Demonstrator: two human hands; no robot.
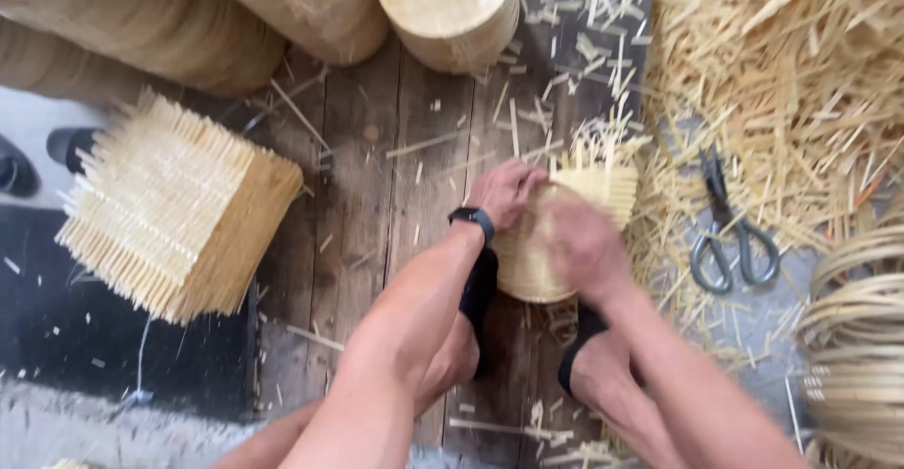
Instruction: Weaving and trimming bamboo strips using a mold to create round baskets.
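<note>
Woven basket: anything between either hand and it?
Nothing visible. Both hands are already on the round woven basket: the left hand at its upper left edge, the right hand over its front. The scissors lie apart to the right, among the straw cuttings.

Both hands work a small woven bamboo basket at frame centre.
The left hand [504, 191] and right hand [586, 243] grip the basket [527, 262]; scissors [730, 234] lie right, a square woven stack [174, 205] left, on wooden boards [377, 196].
</note>
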